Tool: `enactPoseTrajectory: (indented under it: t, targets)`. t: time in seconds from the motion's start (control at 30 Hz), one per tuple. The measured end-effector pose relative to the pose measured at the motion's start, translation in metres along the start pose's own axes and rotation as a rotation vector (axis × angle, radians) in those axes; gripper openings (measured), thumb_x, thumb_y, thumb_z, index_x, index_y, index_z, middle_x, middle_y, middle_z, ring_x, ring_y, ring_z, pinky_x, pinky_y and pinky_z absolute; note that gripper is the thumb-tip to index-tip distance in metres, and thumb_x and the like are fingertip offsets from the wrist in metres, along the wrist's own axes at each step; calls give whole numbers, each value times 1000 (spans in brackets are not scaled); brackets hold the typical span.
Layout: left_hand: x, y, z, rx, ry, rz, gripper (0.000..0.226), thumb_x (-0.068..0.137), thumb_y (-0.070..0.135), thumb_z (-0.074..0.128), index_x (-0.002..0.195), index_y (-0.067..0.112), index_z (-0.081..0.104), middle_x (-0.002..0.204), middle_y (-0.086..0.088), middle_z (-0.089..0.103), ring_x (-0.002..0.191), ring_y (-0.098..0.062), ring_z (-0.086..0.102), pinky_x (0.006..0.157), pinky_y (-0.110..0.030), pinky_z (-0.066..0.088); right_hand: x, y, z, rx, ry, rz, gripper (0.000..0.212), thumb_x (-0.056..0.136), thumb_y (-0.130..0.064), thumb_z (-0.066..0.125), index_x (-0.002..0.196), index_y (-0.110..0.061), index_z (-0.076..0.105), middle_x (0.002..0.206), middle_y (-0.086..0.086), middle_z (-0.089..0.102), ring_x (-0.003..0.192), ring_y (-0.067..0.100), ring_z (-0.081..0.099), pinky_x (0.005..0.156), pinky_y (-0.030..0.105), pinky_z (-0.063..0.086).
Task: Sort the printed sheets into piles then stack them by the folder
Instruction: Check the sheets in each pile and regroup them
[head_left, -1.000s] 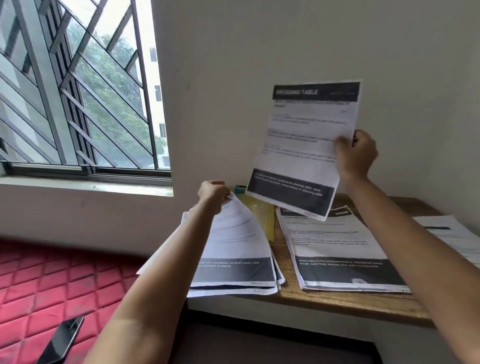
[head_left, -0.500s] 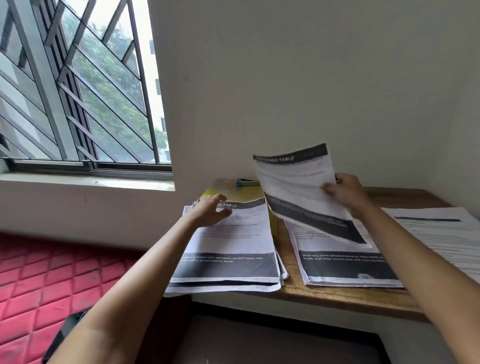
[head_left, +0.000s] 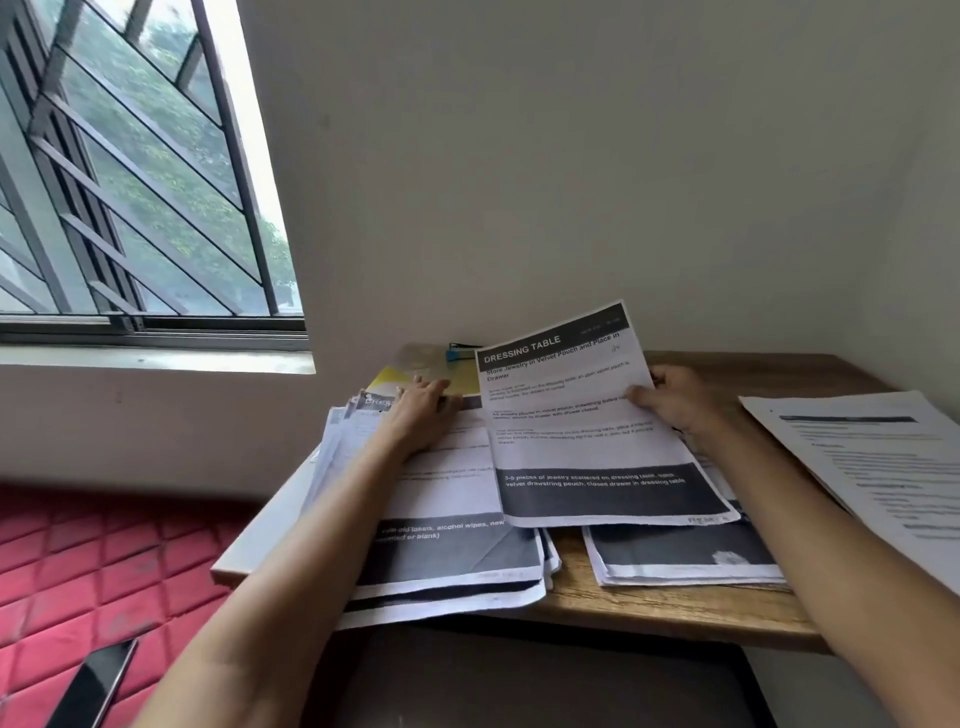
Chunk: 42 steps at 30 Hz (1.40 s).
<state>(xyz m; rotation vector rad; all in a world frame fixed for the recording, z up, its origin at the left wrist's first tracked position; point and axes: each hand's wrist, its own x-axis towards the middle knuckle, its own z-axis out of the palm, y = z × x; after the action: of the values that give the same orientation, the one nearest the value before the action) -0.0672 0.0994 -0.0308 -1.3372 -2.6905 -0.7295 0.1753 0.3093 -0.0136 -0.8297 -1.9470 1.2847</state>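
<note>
Head view: sorting mid-way, right hand (head_left: 675, 397) pinching DRESSING TABLE sheet (head_left: 592, 421) w/ thumb on top, left hand (head_left: 423, 410) lying flat, fingers spread, on left pile (head_left: 457, 551), mid pile (head_left: 685, 558) and right pile (head_left: 872, 467) lying apart, none stacked by yellow folder (head_left: 400, 376) yet.

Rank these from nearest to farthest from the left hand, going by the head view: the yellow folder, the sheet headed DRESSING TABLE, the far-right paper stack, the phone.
From the left hand:
1. Yellow folder, just behind the fingertips.
2. DRESSING TABLE sheet, to its right, held by the right hand.
3. Phone, down on the red mattress, lower left.
4. Far-right paper stack, at the table's right edge.
</note>
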Motion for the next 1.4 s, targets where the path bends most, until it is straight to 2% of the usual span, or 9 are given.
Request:
enactPoseTrajectory:
  t: [0.17, 0.3, 0.47, 0.6, 0.73, 0.87, 1.0, 1.2, 1.4]
  targets:
    - [3, -8, 5, -127, 62, 2, 36, 96, 40, 44, 111, 14, 64, 114, -14, 63, 109, -31, 56, 92, -35, 45, 6, 1, -2, 34, 18, 2, 21, 87, -3, 64, 108, -1, 63, 101, 14, 66, 75, 22, 64, 72, 32, 53]
    - [2, -10, 4, -188, 123, 31, 26, 95, 25, 56, 111, 8, 65, 111, -14, 67, 105, -27, 61, 88, -30, 45, 9, 3, -7, 149, 20, 44, 16, 86, -4, 65, 102, -7, 63, 101, 15, 67, 81, 29, 66, 80, 44, 55]
    - [1, -15, 2, -245, 160, 41, 14, 88, 12, 65, 100, 5, 64, 103, -13, 68, 100, -27, 63, 82, -26, 43, 7, 1, -19, 340, 35, 112, 23, 86, 1, 63, 108, -5, 62, 99, 13, 66, 65, 17, 68, 53, 28, 58]
    - [1, -15, 3, -257, 140, 41, 25, 89, 13, 64, 112, 7, 61, 106, -13, 67, 103, -28, 61, 87, -30, 43, 9, 3, -29, 408, 33, 172, 23, 85, 3, 62, 107, -4, 62, 96, 14, 66, 56, 14, 69, 47, 28, 56]
    - [8, -14, 2, -164, 113, 50, 32, 89, 22, 64, 120, 16, 63, 117, -14, 62, 112, -31, 56, 105, -40, 37, 12, 5, -36, 439, 68, 221, 29, 84, 3, 63, 113, -1, 61, 101, 15, 67, 70, 24, 68, 51, 36, 58]
    - [14, -14, -7, -30, 127, 76, 27, 90, 22, 63, 116, 16, 67, 116, -16, 59, 117, -32, 49, 112, -48, 23, 10, 3, -38, 434, 70, 257, 12, 86, 3, 61, 90, -8, 63, 99, 15, 66, 77, 26, 63, 51, 37, 57]
    - [15, -27, -25, 64, 154, 55, 17, 91, 19, 61, 104, 13, 71, 107, -14, 66, 115, -29, 51, 111, -47, 19, 6, 1, -37, 447, 68, 263, 15, 87, 5, 59, 87, -10, 62, 87, 11, 64, 75, 24, 62, 46, 34, 56]
    - [3, -68, -29, -36, 189, 25, 10, 84, 7, 66, 90, 8, 73, 97, -12, 72, 100, -35, 62, 104, -59, 34, 7, 1, -36, 428, 68, 274, 14, 86, 3, 61, 87, -11, 62, 105, 14, 67, 77, 26, 64, 55, 39, 59]
    - [-1, -56, -26, -26, 188, 40, 18, 90, 17, 60, 104, 9, 70, 107, -15, 70, 104, -35, 61, 105, -52, 35, 1, -2, -34, 414, 78, 278, 14, 87, 4, 60, 85, -10, 61, 117, 22, 61, 73, 25, 61, 52, 37, 57]
